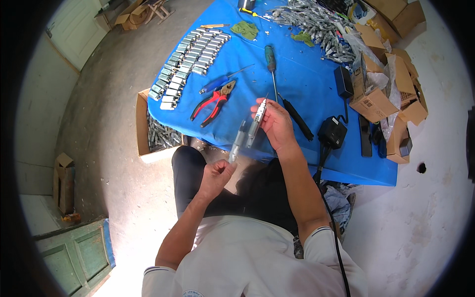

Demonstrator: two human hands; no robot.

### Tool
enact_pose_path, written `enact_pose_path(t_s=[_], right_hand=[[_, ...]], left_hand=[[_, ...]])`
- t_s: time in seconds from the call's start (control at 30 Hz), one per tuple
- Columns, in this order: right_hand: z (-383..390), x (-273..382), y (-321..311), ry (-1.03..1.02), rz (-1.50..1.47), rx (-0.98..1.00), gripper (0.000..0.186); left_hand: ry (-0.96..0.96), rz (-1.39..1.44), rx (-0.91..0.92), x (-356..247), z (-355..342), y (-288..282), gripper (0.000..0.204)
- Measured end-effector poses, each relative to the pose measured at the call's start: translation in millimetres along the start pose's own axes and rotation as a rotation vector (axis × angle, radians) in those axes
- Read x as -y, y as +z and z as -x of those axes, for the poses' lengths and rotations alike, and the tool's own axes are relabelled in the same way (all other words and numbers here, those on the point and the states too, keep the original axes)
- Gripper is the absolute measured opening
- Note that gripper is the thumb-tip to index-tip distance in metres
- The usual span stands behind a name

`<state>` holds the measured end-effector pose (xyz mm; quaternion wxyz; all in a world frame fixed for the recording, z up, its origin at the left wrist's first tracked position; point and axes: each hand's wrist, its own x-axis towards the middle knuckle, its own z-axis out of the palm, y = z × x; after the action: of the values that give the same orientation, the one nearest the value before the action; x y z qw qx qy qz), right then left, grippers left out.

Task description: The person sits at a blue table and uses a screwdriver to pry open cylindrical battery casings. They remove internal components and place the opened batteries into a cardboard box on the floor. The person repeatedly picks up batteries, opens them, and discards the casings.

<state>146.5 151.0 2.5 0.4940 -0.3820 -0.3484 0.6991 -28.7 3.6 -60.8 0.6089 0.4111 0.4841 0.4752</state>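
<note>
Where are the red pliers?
In the head view, the red pliers lie on the blue table, left of the right hand, beside the blue screwdriver.

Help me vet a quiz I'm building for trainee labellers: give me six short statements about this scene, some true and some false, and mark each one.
1. The right hand holds a slim silvery piece. True.
2. The left hand is empty. False: it holds a slim translucent piece.
3. The pliers have red and black handles. True.
4. The rows of metal pieces lie along the right side of the table. False: they lie on its left side.
5. The table's surface is green. False: it is blue.
6. An open cardboard box by the table's left edge holds many slim grey pieces. True.
</note>
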Motion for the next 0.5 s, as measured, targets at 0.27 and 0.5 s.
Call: enact_pose_path(t_s=[0.27,0.5], right_hand=[[0,-2,1,-0.008,0.001,-0.016,0.028],[-1,-3,0,-0.015,-0.004,-0.022,0.028]], left_hand=[[-0.060,0.174,0.058,-8,1,-4,0.042],[-0.056,0.198,0.049,-9,-1,-6,0.043]])
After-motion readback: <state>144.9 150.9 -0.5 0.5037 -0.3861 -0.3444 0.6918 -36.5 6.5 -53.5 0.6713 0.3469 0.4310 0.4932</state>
